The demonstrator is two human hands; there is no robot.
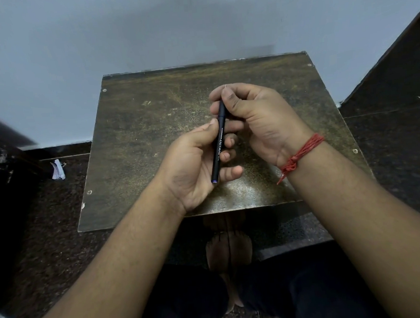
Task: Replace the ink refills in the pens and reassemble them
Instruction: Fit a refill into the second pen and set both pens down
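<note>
Head view, looking down over a small worn table (138, 149).

Pen (218, 143): dark barrel with white lettering along it, held above the table's middle, not touching the surface. It runs nearly upright in the picture, tilted slightly, far end up and right, near end down and left. A small blue-violet end shows at the near tip. A thin pale tip just shows above the far fingers.

Left hand (199, 169): palm up and turned inward, under and to the left of the pen. Thumb lies on the barrel's left side about midway; the fingers curl behind and to the right of it, so the lower half of the barrel is closed in between thumb and fingers. The pen's near end rests by the little finger.

Right hand (256, 121): above and to the right of the pen. Thumb and forefinger are pinched together on the far end of the barrel; the remaining fingers are curled in behind. Whether this end is a separate piece cannot be told; the fingers cover it.

Both hands hold the same pen, left low, right high, the fingertips of the two hands near each other at the barrel's middle.

Red thread (300, 155) tied round the right wrist, loose ends hanging toward the table.

Table top otherwise shows only scratches and corner screws. Dark speckled floor (59, 219) around it; a scrap of paper (57, 169) lies on the floor to the table's left. Bare feet are visible under the table's near edge.
</note>
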